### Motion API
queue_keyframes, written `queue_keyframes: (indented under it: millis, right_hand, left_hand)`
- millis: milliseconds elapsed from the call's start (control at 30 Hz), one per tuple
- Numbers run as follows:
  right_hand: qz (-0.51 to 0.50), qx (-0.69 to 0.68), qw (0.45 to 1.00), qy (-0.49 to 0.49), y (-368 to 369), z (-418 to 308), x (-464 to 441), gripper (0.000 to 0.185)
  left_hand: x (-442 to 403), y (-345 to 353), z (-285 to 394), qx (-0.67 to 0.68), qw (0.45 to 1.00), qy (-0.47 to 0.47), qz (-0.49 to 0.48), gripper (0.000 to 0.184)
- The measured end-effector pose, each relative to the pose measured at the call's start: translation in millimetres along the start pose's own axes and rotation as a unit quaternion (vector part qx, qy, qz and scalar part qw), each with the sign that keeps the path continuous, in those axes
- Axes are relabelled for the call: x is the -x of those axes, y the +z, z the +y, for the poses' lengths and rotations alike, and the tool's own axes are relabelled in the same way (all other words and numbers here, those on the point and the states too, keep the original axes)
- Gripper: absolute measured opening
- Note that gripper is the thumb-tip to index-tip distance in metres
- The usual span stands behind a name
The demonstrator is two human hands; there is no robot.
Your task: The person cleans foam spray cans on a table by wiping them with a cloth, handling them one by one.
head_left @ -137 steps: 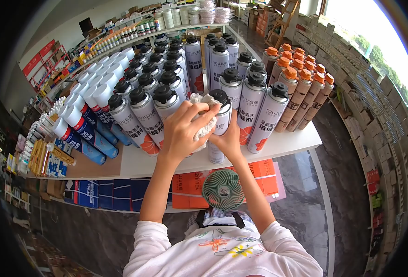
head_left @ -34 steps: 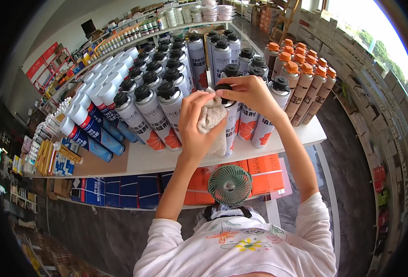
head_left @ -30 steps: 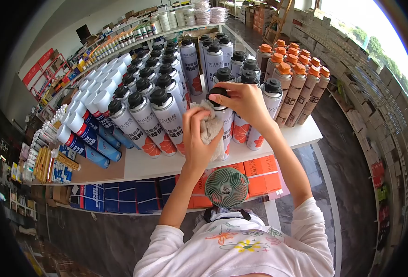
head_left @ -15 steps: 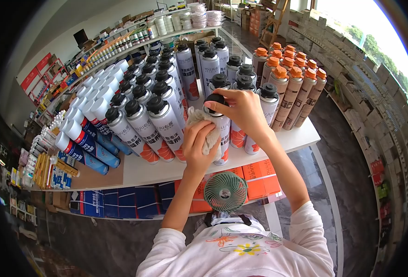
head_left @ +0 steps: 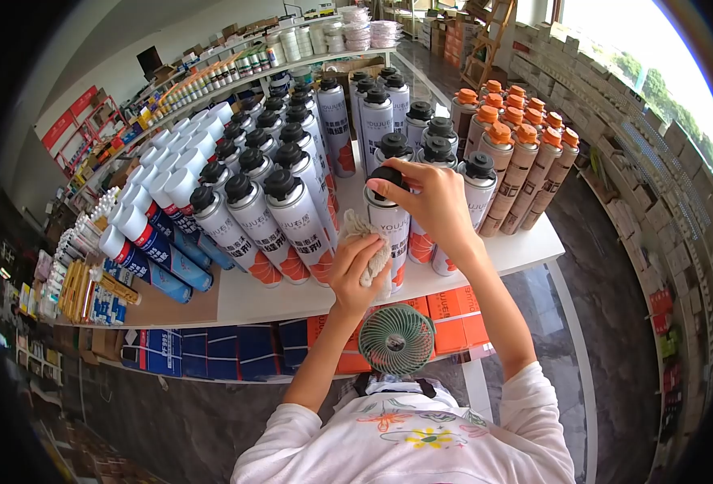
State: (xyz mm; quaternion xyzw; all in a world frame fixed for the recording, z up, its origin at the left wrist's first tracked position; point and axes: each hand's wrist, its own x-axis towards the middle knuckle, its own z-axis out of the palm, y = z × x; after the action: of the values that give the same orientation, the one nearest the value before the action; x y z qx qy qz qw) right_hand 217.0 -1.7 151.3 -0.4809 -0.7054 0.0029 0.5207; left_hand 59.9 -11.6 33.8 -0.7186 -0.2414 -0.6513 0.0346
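1. Pinching: right hand [head_left: 437, 203], thumb and fingers closed on the round black plastic cap [head_left: 383, 175] of a white-and-orange metal can [head_left: 390, 218].
2. Left hand [head_left: 353, 273] clutches a crumpled off-white cloth [head_left: 360, 226] at the can's side, lower than the cap-level position earlier.
3. Inference: wiping has shifted from top to body.
4. Can location: white tabletop [head_left: 526, 250], near front edge.

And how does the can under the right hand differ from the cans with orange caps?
The held can has a black cap and whitish body; the orange-capped cans have brown bodies. The right hand is on the held can's cap; no hand touches the orange-capped cans. Both kinds are tall and round.
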Motion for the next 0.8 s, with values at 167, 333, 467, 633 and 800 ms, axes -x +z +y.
queue_keyframes:
  millis: [167,333,467,633,800]
  right_hand:
    - [-0.045,0.019,0.997,0.061,-7.1,-10.8,-6.3,0.042]
    - [0.012,0.072,0.997,0.006,5.3,-9.8,-1.3,0.046]
    - [0.031,0.108,0.994,0.017,8.1,-15.1,2.5,0.048]
    - [0.004,0.143,0.99,0.01,2.3,-17.4,-2.8,0.05]
    - [0.007,0.193,0.981,-0.011,7.1,-25.5,-1.7,0.051]
  left_hand:
    - [-20.0,-6.6,4.6,-0.002,0.999,-0.008,-0.038,0.033]
    - [-47.1,-4.9,18.6,-0.028,0.999,0.039,-0.022,0.034]
    - [3.6,-4.2,5.2,-0.044,0.987,0.096,-0.122,0.04]
    - [-14.4,-11.4,10.3,-0.047,0.989,0.073,-0.12,0.042]
    - [-58.4,-18.4,14.1,-0.043,0.997,0.043,-0.04,0.038]
